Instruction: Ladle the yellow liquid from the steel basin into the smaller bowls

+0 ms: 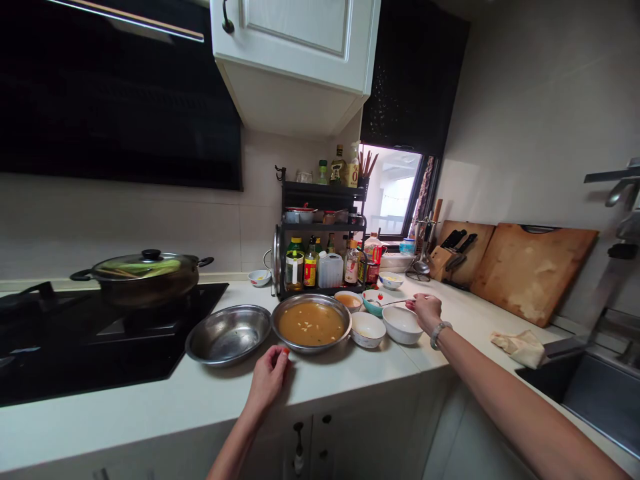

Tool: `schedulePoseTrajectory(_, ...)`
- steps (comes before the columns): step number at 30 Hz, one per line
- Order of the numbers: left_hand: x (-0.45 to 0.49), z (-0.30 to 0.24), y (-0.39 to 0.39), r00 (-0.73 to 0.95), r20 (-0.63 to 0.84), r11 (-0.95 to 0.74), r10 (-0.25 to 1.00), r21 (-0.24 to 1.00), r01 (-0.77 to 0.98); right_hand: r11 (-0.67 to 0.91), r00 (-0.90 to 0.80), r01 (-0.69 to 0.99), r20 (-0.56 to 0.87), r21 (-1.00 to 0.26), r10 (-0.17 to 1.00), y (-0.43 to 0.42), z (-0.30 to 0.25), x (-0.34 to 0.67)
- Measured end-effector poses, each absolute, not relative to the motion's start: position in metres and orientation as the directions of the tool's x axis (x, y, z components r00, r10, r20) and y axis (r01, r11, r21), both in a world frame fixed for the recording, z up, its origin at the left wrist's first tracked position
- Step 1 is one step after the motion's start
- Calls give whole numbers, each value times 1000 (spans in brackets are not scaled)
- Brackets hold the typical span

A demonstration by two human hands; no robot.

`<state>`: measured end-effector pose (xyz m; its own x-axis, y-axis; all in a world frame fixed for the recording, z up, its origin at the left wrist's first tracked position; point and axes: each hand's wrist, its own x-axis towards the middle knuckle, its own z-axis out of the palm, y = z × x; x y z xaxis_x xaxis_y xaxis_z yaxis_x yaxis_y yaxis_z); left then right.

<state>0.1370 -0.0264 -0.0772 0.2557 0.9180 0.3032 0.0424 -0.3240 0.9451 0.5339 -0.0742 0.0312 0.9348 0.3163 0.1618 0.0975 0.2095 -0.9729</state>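
- At far left, a glass-lidded pot (150, 291) stands on the black stove (135, 373); green leaves show through the lid, and I cannot tell if they are cooked.
- Next, on the desk (360, 370), a shallow steel basin (227, 339) shows its bare metal bottom, so it seems not in use at present.
- The left hand (269, 375) is near the front of both basins, its fingers curled. A red spot shows at the fingertips; I cannot tell if this grip pinches something.
- The second steel basin (311, 349) contains brown liquid (300, 317) with pale bits floating, so some combining appears to be done.
- Beside it stand a bowl of orange-brown liquid (349, 309) and a small white bowl (369, 341); the first seems not used up.
- The turquoise bowl (371, 307) has the spoon (399, 302) reaching into it, behind a larger white bowl (403, 334); I judge this step unfinished.
- The right hand (425, 312) has its grip closed around the spoon's handle end.
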Motion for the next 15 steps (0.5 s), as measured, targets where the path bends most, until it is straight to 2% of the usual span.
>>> schedulePoseTrajectory(15, 136, -80, -24, 246, 320, -341, 915, 939, 44, 308, 915, 123, 228, -943, 333, -91, 60, 530)
